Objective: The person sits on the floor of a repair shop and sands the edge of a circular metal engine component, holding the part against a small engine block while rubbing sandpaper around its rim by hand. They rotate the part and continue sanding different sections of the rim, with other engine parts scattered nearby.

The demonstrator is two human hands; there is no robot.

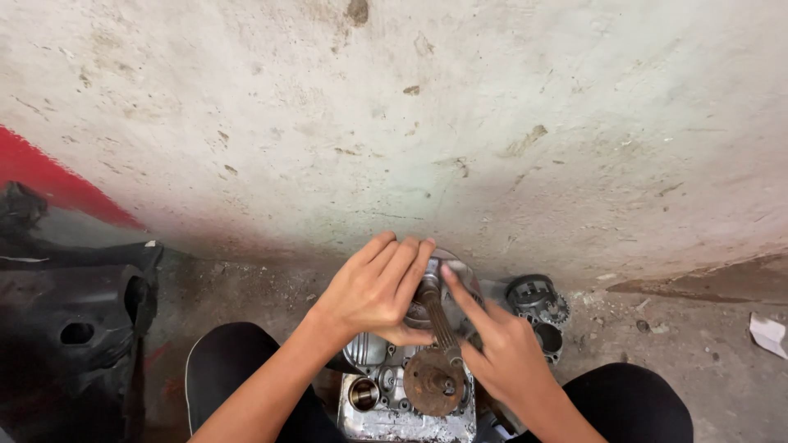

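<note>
My left hand (373, 291) cups the rod (437, 316) top, steadying it upright; my right hand (505, 353) pinches its shaft. Low in the frame's centre, the engine case (386, 410) sits between my knees, rusty flywheel (432, 383) seated atop.

Both forearms are bare, with no sleeves, rings, watch or gloves on the left hand (373, 291) or the right hand (505, 353). Black trousers (234, 361) cover both knees.
</note>
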